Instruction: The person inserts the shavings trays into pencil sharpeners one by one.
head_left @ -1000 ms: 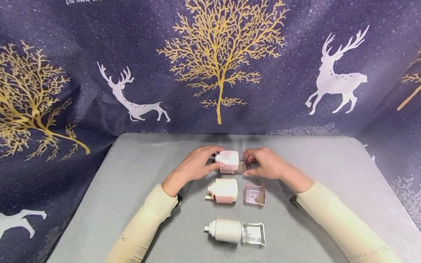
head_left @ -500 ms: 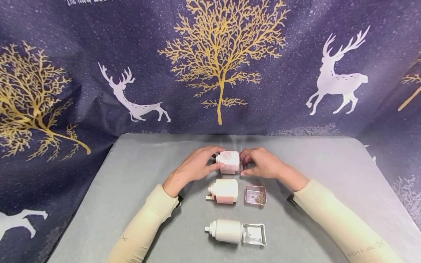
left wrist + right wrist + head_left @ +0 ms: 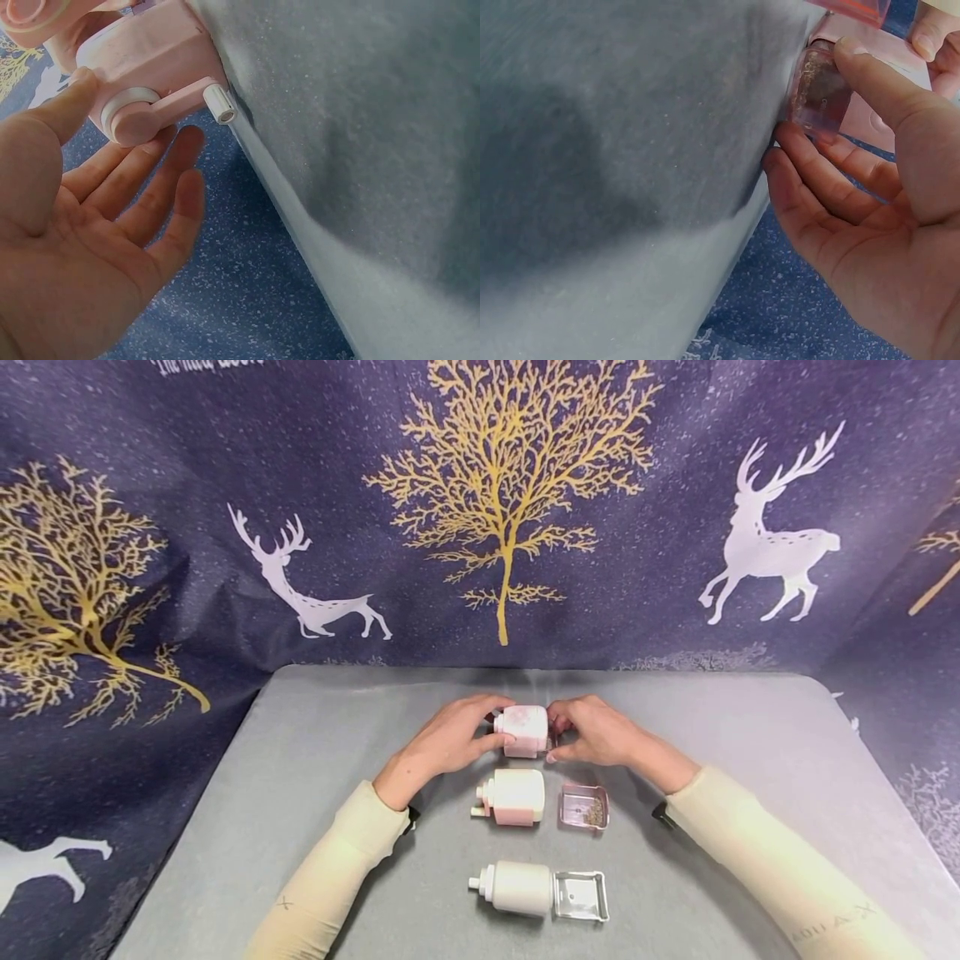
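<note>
Left hand [image 3: 446,739] pinches the far pink sharpener [image 3: 522,731] at its crank end, thumb on the near side, fingers round the far side; probably a brace, so the body does not slide. Crank [image 3: 184,101] hangs clear of the thumb, beside the lower fingers. Right hand [image 3: 606,735] pinches the shavings drawer [image 3: 821,94] at the far pink sharpener's right end, thumb opposed to the fingers; gripping it by the sides looks meant to keep it square to its slot. The drawer shows partly outside the body, shavings visible through its wall; how deep it sits I cannot tell. Just nearer the wearer than the far pink sharpener: a cream-and-pink sharpener [image 3: 517,795], crank likewise leftward, its pink tray [image 3: 574,803] apart on the right, some shavings inside. Nearer again, well off the far pink sharpener: a pale grey sharpener [image 3: 521,887] with a clear tray [image 3: 580,893] close at its right end, touching or not unclear. Each drawer lies beside its own body, presumably so pairs stay matched.
</note>
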A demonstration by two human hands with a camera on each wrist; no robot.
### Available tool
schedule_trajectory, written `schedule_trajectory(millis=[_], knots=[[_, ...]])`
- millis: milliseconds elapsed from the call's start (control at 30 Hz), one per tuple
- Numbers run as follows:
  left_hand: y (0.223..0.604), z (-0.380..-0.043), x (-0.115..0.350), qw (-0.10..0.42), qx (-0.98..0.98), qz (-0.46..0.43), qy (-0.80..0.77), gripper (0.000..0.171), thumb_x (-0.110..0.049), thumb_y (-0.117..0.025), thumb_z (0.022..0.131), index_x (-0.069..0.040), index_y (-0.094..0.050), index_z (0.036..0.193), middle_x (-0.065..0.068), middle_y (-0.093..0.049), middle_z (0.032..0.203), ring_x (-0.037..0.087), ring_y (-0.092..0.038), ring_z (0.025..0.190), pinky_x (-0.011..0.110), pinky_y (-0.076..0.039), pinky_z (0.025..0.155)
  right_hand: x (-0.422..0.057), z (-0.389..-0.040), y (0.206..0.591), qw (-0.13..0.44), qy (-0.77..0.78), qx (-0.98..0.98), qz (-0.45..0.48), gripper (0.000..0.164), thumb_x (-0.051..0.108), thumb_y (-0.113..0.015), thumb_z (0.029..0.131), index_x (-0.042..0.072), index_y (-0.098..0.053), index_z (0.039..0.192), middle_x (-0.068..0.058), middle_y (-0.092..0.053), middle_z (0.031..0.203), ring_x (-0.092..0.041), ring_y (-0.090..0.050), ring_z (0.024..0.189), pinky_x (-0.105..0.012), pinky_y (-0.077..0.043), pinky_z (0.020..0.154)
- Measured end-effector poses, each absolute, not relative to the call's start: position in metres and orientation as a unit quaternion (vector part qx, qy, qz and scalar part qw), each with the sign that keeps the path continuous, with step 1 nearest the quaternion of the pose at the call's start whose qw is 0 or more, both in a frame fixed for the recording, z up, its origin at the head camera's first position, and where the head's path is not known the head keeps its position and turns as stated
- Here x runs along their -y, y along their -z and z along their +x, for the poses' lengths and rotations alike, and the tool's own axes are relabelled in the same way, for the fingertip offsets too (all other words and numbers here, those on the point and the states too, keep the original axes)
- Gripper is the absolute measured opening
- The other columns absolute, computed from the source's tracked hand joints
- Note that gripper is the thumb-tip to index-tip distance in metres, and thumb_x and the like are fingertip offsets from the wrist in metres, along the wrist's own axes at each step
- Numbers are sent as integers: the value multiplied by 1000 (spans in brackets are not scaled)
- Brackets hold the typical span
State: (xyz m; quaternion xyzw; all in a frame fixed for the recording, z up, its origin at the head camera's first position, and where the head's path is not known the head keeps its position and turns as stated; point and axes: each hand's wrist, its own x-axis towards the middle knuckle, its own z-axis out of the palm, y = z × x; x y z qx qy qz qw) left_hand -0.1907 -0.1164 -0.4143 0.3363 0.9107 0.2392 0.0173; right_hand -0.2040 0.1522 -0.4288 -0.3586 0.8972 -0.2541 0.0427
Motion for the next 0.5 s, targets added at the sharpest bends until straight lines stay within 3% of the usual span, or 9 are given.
schedule_trajectory(millis=[500], knots=[[413, -189, 115, -3, -910, 340, -236, 56, -41, -66, 91, -14, -54, 139, -1, -55, 137, 12, -50, 122, 32, -40, 103, -144, -207, 429, 47, 248, -903, -349, 36, 36, -87, 68, 17, -64, 88, 0, -71, 83, -18, -65, 77, -32, -54, 71]])
